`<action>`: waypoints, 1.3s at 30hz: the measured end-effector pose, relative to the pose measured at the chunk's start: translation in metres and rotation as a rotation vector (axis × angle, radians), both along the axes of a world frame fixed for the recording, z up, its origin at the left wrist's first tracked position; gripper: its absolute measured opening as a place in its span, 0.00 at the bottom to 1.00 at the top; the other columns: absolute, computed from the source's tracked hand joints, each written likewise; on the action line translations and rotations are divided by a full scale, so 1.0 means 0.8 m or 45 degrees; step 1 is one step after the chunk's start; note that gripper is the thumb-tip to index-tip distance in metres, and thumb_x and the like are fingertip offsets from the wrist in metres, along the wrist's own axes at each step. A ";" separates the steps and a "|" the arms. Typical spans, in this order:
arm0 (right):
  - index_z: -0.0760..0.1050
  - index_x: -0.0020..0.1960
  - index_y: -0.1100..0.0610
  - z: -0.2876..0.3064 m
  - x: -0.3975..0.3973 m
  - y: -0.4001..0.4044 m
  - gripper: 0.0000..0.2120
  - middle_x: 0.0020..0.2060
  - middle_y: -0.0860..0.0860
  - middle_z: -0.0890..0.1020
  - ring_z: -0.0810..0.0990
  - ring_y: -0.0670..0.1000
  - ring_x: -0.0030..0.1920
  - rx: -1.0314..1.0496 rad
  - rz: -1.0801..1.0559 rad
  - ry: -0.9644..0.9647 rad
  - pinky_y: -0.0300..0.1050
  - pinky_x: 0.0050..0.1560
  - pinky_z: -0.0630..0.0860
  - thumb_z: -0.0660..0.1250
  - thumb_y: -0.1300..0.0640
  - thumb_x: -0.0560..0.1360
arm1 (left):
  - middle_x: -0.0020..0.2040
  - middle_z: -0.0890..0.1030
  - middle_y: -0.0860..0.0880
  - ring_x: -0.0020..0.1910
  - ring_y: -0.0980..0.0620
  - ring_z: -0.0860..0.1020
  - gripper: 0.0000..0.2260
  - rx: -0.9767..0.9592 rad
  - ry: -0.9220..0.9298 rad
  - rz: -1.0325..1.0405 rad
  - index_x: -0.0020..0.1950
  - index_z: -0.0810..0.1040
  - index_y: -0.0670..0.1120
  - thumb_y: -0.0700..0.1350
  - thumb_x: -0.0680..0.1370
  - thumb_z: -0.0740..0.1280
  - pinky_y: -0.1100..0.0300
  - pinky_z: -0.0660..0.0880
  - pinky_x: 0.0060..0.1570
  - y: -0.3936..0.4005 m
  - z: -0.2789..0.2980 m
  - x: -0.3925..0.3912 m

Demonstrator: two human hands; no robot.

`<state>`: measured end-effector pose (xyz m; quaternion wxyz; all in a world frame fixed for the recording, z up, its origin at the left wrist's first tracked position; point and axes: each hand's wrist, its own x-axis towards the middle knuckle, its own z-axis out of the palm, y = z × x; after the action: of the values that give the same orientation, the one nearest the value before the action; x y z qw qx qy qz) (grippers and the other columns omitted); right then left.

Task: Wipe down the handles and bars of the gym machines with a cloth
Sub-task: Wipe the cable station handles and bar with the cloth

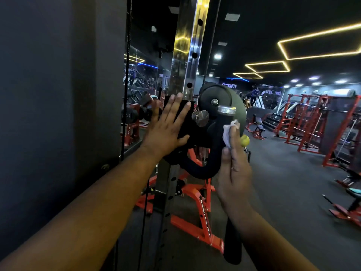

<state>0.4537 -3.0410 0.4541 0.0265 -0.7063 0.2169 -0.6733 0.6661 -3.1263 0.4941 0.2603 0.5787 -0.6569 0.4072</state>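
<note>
A chrome upright post with round holes carries a black sliding carriage and a black pulley wheel. From it curves a black padded handle that rises to a metal collar. My left hand lies flat, fingers straight, on the side of the carriage. My right hand presses a small white cloth against the handle's upright part just below the collar, fingers straight and thumb alongside. A black bar hangs below my right wrist.
A dark wall panel fills the left, with a black cable running down its edge. An orange machine frame stands behind the post. Orange racks and benches line the right side across a dark floor. A yellow-green knob sits by my right fingers.
</note>
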 end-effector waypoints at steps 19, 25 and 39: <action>0.73 0.72 0.61 0.118 -0.059 -0.030 0.51 0.72 0.60 0.74 0.60 0.60 0.81 -0.872 -1.212 1.576 0.84 0.69 0.43 0.49 0.19 0.73 | 0.83 0.40 0.37 0.84 0.43 0.45 0.44 -0.065 -0.019 -0.046 0.84 0.43 0.48 0.67 0.77 0.59 0.45 0.44 0.81 -0.007 -0.004 0.001; 0.79 0.66 0.60 0.012 -0.061 -0.038 0.42 0.64 0.59 0.81 0.68 0.60 0.76 -0.992 -0.996 1.732 0.79 0.73 0.48 0.55 0.24 0.77 | 0.83 0.41 0.37 0.84 0.43 0.48 0.43 -0.083 -0.014 -0.052 0.84 0.45 0.48 0.65 0.78 0.62 0.45 0.45 0.81 -0.008 -0.003 0.003; 0.32 0.81 0.58 -0.004 0.012 0.019 0.47 0.82 0.53 0.37 0.38 0.50 0.83 0.235 -0.143 0.324 0.41 0.81 0.42 0.67 0.56 0.83 | 0.83 0.42 0.37 0.84 0.43 0.46 0.43 -0.074 0.022 -0.090 0.84 0.45 0.49 0.63 0.78 0.64 0.46 0.40 0.81 -0.004 -0.004 0.000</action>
<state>0.4635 -3.0259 0.4510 0.0257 -0.7673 0.3186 -0.5560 0.6660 -3.1298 0.4910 0.2971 0.5508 -0.6625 0.4116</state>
